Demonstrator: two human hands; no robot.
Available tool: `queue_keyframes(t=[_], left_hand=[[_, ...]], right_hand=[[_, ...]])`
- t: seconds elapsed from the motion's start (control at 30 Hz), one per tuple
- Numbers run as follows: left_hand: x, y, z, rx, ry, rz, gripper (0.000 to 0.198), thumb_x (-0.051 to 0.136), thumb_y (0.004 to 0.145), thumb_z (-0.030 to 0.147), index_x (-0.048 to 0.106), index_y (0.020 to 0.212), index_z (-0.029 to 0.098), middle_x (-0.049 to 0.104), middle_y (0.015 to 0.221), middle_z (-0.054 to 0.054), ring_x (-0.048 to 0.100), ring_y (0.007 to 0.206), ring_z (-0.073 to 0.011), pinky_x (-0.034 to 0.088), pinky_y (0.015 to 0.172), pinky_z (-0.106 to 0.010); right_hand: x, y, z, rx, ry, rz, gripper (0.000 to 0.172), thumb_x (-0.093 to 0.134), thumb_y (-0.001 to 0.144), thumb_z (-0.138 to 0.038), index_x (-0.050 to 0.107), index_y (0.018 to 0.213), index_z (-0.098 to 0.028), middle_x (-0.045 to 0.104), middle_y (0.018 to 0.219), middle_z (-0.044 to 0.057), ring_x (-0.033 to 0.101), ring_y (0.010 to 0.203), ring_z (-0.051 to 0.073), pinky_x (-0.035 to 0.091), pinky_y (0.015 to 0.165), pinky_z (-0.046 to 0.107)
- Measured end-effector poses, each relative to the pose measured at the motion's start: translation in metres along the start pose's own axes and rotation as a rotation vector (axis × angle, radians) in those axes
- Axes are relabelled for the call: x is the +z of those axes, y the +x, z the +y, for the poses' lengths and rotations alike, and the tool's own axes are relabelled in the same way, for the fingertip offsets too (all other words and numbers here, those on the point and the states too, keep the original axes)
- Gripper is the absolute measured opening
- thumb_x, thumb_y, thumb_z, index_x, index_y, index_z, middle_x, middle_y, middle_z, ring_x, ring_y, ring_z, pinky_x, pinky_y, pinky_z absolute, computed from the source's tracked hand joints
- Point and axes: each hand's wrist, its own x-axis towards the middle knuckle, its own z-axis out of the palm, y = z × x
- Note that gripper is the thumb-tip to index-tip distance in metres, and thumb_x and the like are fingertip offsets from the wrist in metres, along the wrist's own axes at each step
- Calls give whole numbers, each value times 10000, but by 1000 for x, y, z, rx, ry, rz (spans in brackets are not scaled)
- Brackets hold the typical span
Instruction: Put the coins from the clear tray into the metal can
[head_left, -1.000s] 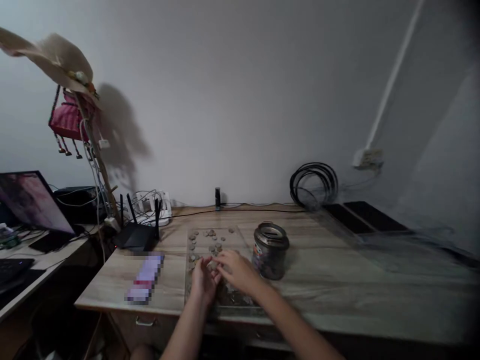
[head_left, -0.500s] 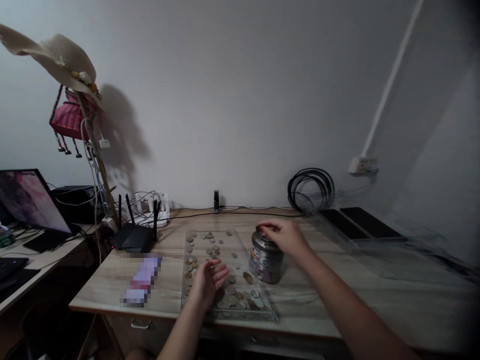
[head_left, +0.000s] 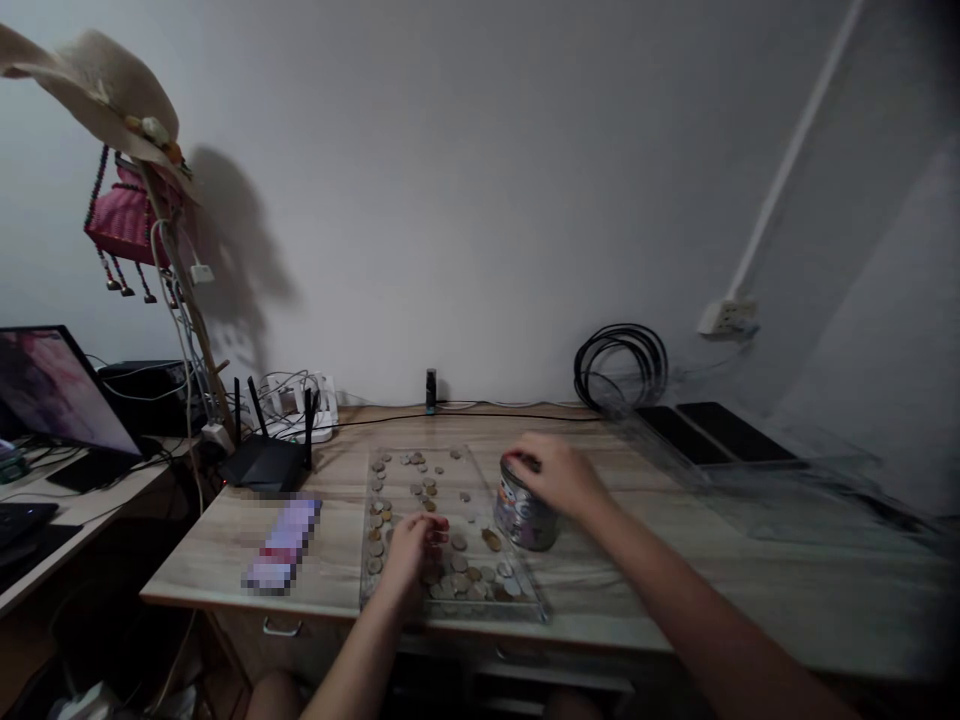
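A clear shallow tray (head_left: pixel 544 608) lies on the wooden desk with several silver and brass-coloured coins (head_left: pixel 460 564) spread over it. Above its front middle is my left hand (head_left: pixel 411 555), its fingers loosely curled and partly apart; no object shows in it. A round metal tin (head_left: pixel 525 518) with a coloured print stands upright at the tray's right edge. At the tin's top is my right hand (head_left: pixel 555 472), fingers pinched together over the rim; what they hold, if anything, is hidden. The inside of the tin cannot be seen.
A phone (head_left: pixel 285 545), pixelated, lies left of the tray, with a black router (head_left: pixel 266 462) behind it. A small dark bottle (head_left: pixel 430 391) stands by the wall. Coiled black cable (head_left: pixel 621 365) and a clear case with dark panels (head_left: pixel 739 434) occupy the right.
The view has tipped slightly. My left hand has turned from palm-up with fingers stretched to loosely curled. My right hand stays at the tin's top.
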Motion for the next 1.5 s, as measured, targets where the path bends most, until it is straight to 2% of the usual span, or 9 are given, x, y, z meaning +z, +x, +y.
queue_keyframes(t=[0.2,0.57,0.67,0.77,0.87,0.97,1.23,1.4,1.5], left_hand=[[-13,-8,11,163,1199,-23,258,544,647,223,598,890,153,570,987,-104,541,870,-193,384,769,-270],[-25,-13,3,270,1024,-156,182,549,616,185,603,789,180,539,856,-49,495,735,-163,368,672,-250],[-25,-13,2,256,1014,-138,172,545,596,151,599,757,174,532,850,-46,488,739,-159,364,663,-243],[-24,-13,1,268,1023,-136,165,529,602,140,597,748,171,534,857,-52,496,756,-167,367,671,-247],[-24,-14,1,281,1032,-134,173,523,603,146,599,756,173,537,856,-55,496,754,-171,366,668,-250],[-24,-15,2,275,1036,-139,178,537,591,158,598,759,172,542,850,-54,498,741,-171,363,652,-250],[-24,-14,0,275,1015,-148,137,541,627,212,596,742,160,546,846,-63,508,712,-164,374,641,-250],[-26,-12,-3,309,1003,-143,186,493,604,125,617,736,168,566,808,-59,508,729,-167,376,653,-245],[-27,-10,-6,316,964,-191,197,486,598,125,633,721,171,581,747,-49,500,669,-152,371,614,-233]], right_hand=[[81,-26,-49,-45,88,-446,247,532,690,-190,619,921,-168,640,886,77,570,813,196,378,681,256],[123,-24,-36,84,221,-415,183,533,593,-86,587,760,-138,610,795,50,527,728,153,359,619,224],[109,-27,-46,56,276,-393,166,485,628,-82,595,732,-153,617,708,30,541,677,149,366,600,226],[61,-23,-43,-31,295,-213,179,451,699,-127,617,740,-183,640,761,29,558,739,155,383,664,238],[3,-9,-13,71,170,88,179,459,745,-226,631,789,-202,642,849,43,555,806,171,387,692,251],[-26,6,28,189,-40,78,166,501,713,-251,657,741,-202,643,767,51,566,733,184,380,625,257],[-18,19,55,124,-33,-165,137,533,654,-190,670,667,-194,664,696,30,579,663,162,391,593,238],[-8,0,7,133,138,164,208,472,736,-258,660,789,-185,661,849,68,566,813,193,416,675,272],[20,-23,-38,-2,484,-109,239,456,766,-298,655,824,-180,660,794,49,569,719,156,422,603,233]])
